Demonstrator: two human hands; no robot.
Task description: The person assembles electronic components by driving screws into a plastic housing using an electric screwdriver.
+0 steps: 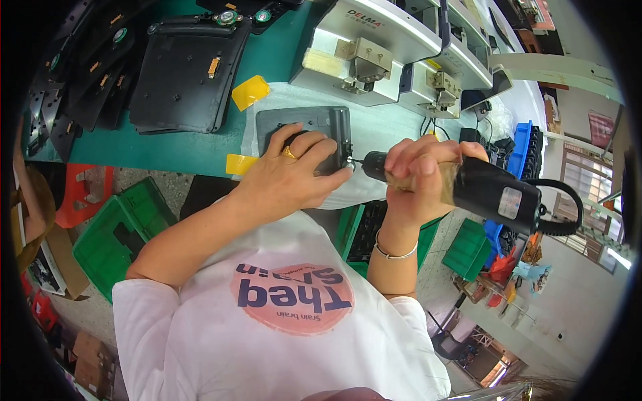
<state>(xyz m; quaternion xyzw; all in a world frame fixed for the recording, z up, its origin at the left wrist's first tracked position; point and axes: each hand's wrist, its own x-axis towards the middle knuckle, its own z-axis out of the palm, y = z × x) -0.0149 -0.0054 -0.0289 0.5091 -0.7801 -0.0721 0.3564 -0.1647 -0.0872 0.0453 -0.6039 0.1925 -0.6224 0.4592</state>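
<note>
A flat dark panel (324,119) lies on a white foam sheet on the bench. My left hand (289,168) presses down on this panel, palm down, with bent fingers spread over it and the thumb near its right edge. In my right hand (421,175) is a black corded electric screwdriver (496,194), the fingers wrapped round its body where tan tape covers it. The tool lies nearly level, and its thin bit points left at the panel's right edge, beside my left thumb. Whether the bit touches a screw is too small to tell.
Stacked black panels (184,83) fill the bench's left side. Yellow tape pieces (251,92) hold the foam sheet (374,123). Two silver screw-feeder machines (361,57) stand behind it. Green bins (124,234) sit below the bench, and blue crates (525,150) stand to the right.
</note>
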